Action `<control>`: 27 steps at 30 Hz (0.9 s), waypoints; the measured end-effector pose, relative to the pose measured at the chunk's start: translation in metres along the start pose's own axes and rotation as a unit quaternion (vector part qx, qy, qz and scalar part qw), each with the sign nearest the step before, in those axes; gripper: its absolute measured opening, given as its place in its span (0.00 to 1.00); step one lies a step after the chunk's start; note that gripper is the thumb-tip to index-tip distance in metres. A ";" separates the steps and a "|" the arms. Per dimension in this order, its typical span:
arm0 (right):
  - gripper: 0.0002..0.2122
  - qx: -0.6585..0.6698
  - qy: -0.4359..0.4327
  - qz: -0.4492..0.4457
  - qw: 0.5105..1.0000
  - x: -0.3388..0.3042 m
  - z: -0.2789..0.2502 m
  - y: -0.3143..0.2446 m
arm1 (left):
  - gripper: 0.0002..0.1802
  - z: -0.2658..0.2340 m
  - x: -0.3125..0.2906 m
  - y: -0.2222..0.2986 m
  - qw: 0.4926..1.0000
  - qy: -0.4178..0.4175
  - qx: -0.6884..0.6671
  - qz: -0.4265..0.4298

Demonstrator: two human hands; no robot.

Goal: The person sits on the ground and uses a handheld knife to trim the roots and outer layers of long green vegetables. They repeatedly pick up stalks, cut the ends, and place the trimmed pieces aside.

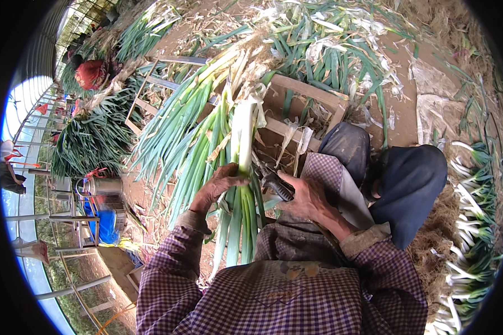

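Note:
A long green onion [243,125] with a thick white shank stands in front of me, its green leaves hanging down over my lap. My left hand [221,183] is closed around it where white turns to green. Closed round a dark air blow gun [275,183] is my right hand [310,200]; a hose runs back along my wrist. The gun's thin nozzle points up beside the onion's shank, just to its right. Beyond my left hand lies a bundle of unpeeled green onions [179,120], with roots at the far end and leaves toward me.
A wooden frame [310,89] stands under the bundle. Stripped leaves [332,56] litter the ground ahead. Peeled green onions [469,206] lie in a row at the right. More dark green bunches [89,139], a metal can [103,187] and a blue bag [106,223] are at the left.

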State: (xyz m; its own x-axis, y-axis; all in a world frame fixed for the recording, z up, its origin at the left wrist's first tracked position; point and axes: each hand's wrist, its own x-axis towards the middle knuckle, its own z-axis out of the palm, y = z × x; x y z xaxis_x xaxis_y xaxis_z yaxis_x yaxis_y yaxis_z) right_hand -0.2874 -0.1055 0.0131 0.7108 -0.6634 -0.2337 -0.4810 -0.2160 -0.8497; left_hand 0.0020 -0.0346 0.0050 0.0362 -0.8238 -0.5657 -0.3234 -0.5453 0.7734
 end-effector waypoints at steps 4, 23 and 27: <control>0.40 0.005 0.032 -0.002 0.999 -0.002 0.000 0.003 | 0.28 0.024 0.018 -0.022 0.987 0.128 -0.095 -0.014; 0.39 0.035 0.062 0.005 0.997 0.040 -0.003 0.015 | 0.19 0.044 -0.008 -0.031 0.973 0.167 -0.152 0.044; 0.41 0.039 0.020 -0.014 0.999 0.021 0.000 0.016 | 0.25 0.028 -0.013 -0.049 0.963 0.123 -0.232 -0.055</control>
State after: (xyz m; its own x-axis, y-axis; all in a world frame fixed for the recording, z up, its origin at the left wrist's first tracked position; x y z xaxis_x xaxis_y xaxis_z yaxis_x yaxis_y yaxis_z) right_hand -0.2803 -0.1231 -0.0057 0.7018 -0.6860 -0.1919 -0.4190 -0.1796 -0.8900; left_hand -0.0091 0.0072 -0.0338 0.2867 -0.7374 -0.6116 0.1514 -0.5955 0.7890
